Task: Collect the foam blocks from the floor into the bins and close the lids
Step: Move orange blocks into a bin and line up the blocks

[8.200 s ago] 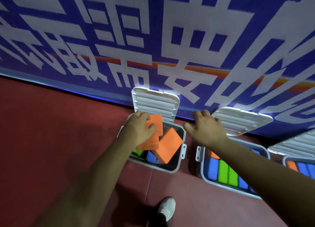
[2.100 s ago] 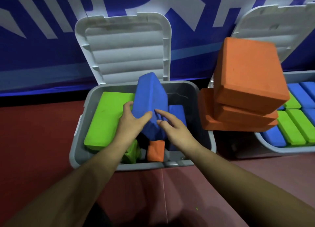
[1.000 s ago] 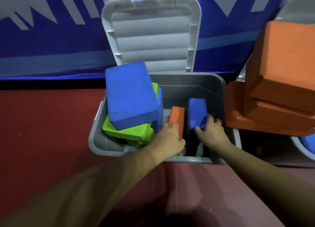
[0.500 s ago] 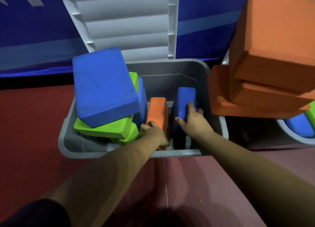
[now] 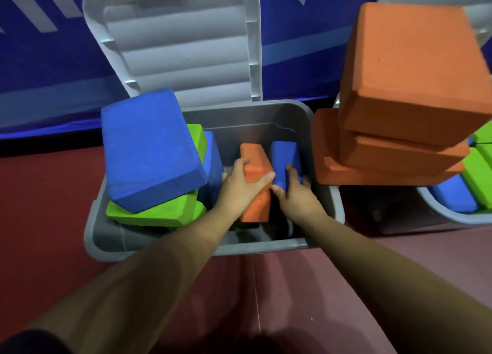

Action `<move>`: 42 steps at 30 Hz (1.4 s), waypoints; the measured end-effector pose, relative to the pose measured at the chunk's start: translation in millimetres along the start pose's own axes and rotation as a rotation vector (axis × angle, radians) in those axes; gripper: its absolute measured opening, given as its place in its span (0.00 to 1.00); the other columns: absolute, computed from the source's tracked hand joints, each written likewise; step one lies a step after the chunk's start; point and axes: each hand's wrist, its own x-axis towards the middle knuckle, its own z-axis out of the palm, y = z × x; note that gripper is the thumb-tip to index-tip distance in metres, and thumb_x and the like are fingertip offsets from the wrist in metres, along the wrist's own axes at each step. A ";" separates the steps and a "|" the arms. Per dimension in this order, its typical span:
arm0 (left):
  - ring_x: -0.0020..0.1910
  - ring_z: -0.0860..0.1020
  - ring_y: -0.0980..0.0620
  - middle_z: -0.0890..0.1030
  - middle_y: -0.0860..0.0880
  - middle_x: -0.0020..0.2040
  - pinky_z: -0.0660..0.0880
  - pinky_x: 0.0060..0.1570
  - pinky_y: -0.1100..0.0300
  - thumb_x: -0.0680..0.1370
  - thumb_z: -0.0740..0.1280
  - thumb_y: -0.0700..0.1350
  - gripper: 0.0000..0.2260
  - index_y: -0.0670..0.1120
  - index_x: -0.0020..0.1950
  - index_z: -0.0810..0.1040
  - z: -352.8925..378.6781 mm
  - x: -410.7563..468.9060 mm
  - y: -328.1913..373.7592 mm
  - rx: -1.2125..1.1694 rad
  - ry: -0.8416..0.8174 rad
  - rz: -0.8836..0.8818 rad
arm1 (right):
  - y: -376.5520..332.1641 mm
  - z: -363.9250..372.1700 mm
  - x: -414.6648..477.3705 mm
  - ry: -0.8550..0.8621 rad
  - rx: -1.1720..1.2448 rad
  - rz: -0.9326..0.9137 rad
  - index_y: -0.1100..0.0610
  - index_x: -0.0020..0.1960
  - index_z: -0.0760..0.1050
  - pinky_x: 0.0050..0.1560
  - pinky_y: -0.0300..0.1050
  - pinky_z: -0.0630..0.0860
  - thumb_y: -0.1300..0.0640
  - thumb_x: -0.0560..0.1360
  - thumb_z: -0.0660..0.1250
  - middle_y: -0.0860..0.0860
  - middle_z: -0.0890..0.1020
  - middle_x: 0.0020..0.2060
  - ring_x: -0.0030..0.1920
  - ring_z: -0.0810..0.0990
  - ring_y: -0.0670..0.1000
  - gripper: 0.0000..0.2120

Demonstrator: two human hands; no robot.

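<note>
Inside the open grey bin (image 5: 330, 204), near its right wall, my left hand (image 5: 239, 187) wraps round an orange foam block (image 5: 257, 160) standing on edge, fingers on its left face and thumb across its top. My right hand (image 5: 296, 198) grips the upright blue foam block (image 5: 285, 154) just beside it, fingers curled over its side; the two blocks touch. Along the bin's left edge a large blue block (image 5: 149, 151) lies tilted on a green block (image 5: 159, 212), rising above the rim, with another green block (image 5: 198, 140) and another blue one (image 5: 214, 164) wedged behind it. The bin's ribbed lid (image 5: 181, 47) stands open against the blue banner (image 5: 40, 69). At the bin's right rim three big orange blocks (image 5: 412, 74) are stacked, overhanging a second bin (image 5: 439, 211) that holds blue and green blocks. Both bins sit on the red floor (image 5: 45, 207).
</note>
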 end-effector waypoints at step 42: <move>0.54 0.81 0.39 0.81 0.43 0.58 0.79 0.54 0.44 0.69 0.57 0.73 0.36 0.53 0.69 0.68 33.7 52.5 -35.6 -0.232 -0.032 -0.245 | -7.0 6.1 32.7 0.115 0.364 0.209 0.58 0.81 0.42 0.62 0.48 0.69 0.50 0.83 0.58 0.61 0.67 0.74 0.70 0.70 0.63 0.34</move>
